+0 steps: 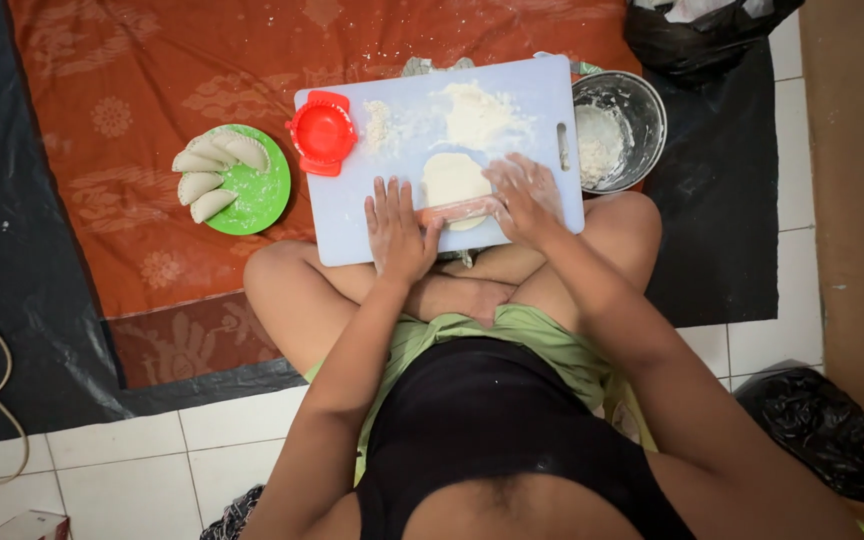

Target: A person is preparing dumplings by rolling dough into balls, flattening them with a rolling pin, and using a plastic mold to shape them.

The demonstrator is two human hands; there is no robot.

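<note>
- Where the person sits cross-legged at frame centre, both hands press flat on a rolling pin point(460, 210) that lies across the near part of a pale board point(352, 225).
- Left hand point(397, 232): fingers spread and extended, palm down on the pin's left end; open, not wrapped round it.
- Right hand point(524, 196): palm down on the pin's right end, fingers loosely splayed, dusted with flour.
- Dough point(452, 180): flat pale round, mid-board, just above the pin and touching it.
- Flour heap point(479, 115) at the board's upper middle; a smaller scatter to its left.
- Red press point(322, 131) sits on the board's upper-left corner.
- Green plate point(262, 190), left of the board on an orange cloth point(132, 80), holds folded half-moon dumplings point(207, 170).
- Metal bowl point(642, 110) with flour, right of the board, just beside its edge.
- Black bags at upper-right and lower-right of frame.
</note>
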